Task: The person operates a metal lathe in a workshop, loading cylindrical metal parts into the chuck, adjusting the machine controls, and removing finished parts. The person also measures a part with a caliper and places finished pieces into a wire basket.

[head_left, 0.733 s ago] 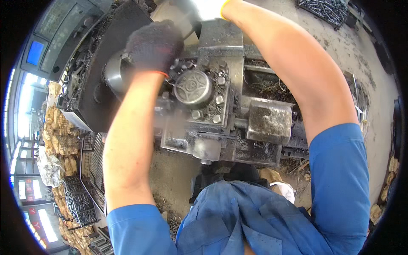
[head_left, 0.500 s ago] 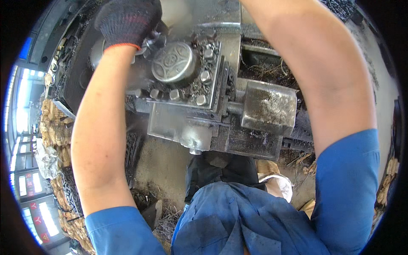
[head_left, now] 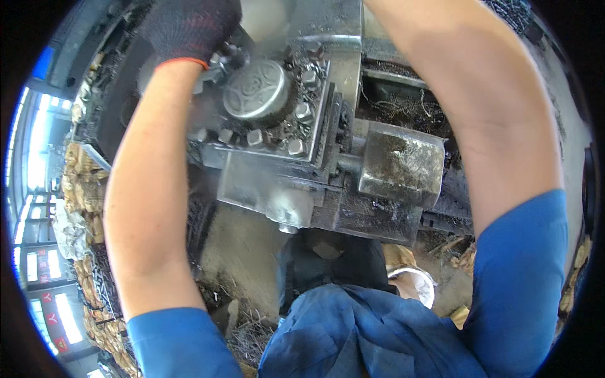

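Setting: workshop floor is lying below a grimy grey metal machine (head_left: 328,157), with stacked pale parts (head_left: 82,189) along the left.
Left hand: the left hand (head_left: 189,28), in a dark knit glove, is gripping a handle beside the round embossed cap (head_left: 256,89); fingers clenched.
Right hand: out of view past the top edge; grip cannot be told.
Progress: seemingly mid-operation; how much remains is not showing.
Count: one cap, about eight hex bolts (head_left: 255,137) ringing it, one square steel block (head_left: 403,165).

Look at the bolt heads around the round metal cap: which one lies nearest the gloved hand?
The bolt head at the cap's upper left, just under the gloved left hand; the others line the cap's right and lower edges.
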Action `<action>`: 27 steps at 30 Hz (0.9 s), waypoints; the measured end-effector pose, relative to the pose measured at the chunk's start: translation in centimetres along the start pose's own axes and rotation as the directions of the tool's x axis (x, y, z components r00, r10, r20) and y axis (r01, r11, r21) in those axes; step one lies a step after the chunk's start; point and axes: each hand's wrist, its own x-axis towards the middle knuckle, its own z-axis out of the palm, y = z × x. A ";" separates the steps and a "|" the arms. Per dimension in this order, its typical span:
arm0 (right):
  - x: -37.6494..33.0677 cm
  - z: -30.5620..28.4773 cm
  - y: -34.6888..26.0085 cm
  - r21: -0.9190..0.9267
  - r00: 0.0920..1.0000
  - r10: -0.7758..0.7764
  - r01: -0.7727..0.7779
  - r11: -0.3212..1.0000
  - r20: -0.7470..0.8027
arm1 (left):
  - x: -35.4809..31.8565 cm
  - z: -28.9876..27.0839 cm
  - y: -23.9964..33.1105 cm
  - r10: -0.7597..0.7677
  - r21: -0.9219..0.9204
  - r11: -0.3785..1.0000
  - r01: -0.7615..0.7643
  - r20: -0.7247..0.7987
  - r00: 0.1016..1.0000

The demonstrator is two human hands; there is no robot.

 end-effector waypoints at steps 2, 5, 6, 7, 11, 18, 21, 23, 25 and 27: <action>-1.9 0.0 0.6 -0.161 0.994 0.109 -0.109 0.981 -0.012 | 1.6 -0.6 1.9 0.067 -0.008 0.998 -0.067 0.047 0.997; -1.0 0.3 -2.4 0.064 0.989 0.131 -0.136 0.989 0.073 | -0.4 1.8 -0.8 0.099 -0.126 0.987 -0.098 0.002 0.995; -0.3 1.5 -3.5 0.086 0.989 0.088 -0.099 0.991 0.118 | -1.9 1.4 -1.8 0.092 -0.124 0.989 -0.081 0.084 0.992; -0.3 0.4 -2.7 0.049 0.987 0.095 -0.102 0.994 0.134 | -1.2 0.4 -1.9 0.105 -0.150 0.985 -0.090 0.095 0.990; -3.1 -1.5 0.7 -0.034 0.984 0.118 -0.115 0.993 0.132 | 0.3 -0.5 0.5 0.128 -0.195 0.972 -0.130 -0.023 0.992; -2.3 0.0 -1.4 0.061 0.983 0.114 -0.124 0.990 0.145 | -1.5 0.3 -0.3 0.077 -0.218 0.973 -0.083 -0.035 0.996; -3.4 -2.4 -0.3 0.020 0.984 0.149 -0.151 0.988 0.100 | 0.2 0.0 -0.3 0.103 -0.229 0.966 -0.120 -0.084 0.991; -3.9 -3.1 -0.5 0.036 0.982 0.160 -0.164 0.986 0.096 | 0.6 2.5 -1.5 0.134 -0.202 0.965 -0.167 -0.166 0.977; -3.5 -1.9 -0.7 0.067 0.986 0.122 -0.130 0.989 0.117 | -0.8 -0.2 0.9 0.034 -0.080 0.996 -0.048 -0.165 0.986; -3.0 -0.1 -0.6 0.055 0.998 0.048 -0.050 0.997 0.041 | -1.5 -1.1 1.5 -0.005 -0.023 1.000 0.000 -0.202 0.979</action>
